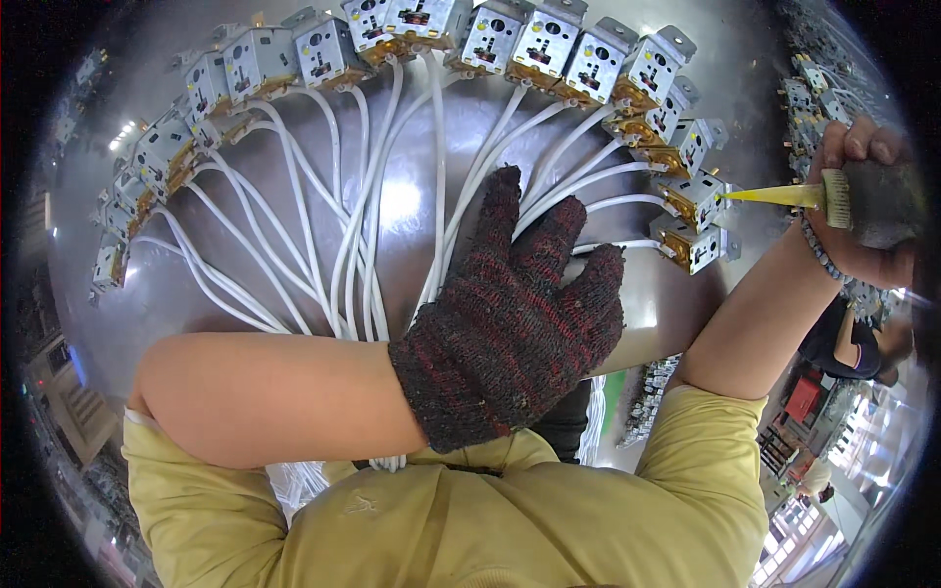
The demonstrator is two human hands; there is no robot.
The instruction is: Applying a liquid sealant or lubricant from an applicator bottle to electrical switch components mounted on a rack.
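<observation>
Gloved left hand (510, 314) lies flat on white cables (363, 225); right hand (863, 196) fingers grip a tool (833, 198).

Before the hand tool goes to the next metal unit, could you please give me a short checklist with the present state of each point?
1. Left hand, gloved, presses flat on the white cables: ok.
2. Right hand grips the hand tool firmly: ok.
3. Yellow tip meets the metal unit at the row's right end: ok.
4. Metal units fanned in an arc on the steel table: ok.
5. Cables free of tangles under the glove: cannot tell.
</observation>
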